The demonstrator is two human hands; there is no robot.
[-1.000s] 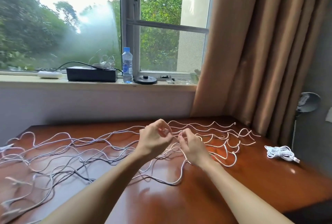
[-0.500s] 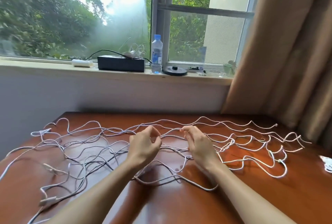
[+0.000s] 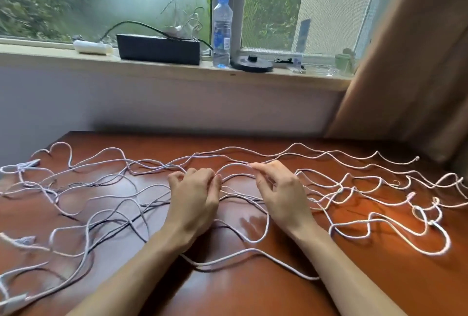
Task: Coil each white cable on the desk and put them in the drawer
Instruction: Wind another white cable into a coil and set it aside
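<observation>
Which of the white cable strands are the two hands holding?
The strand arching between the left hand and right hand; the others lie loose on the desk.

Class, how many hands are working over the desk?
2. The left hand is near the middle, and the right hand is just beside it. Both pinch a white cable.

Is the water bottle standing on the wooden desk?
No, the water bottle stands upright on the windowsill, next to the black box.
</observation>
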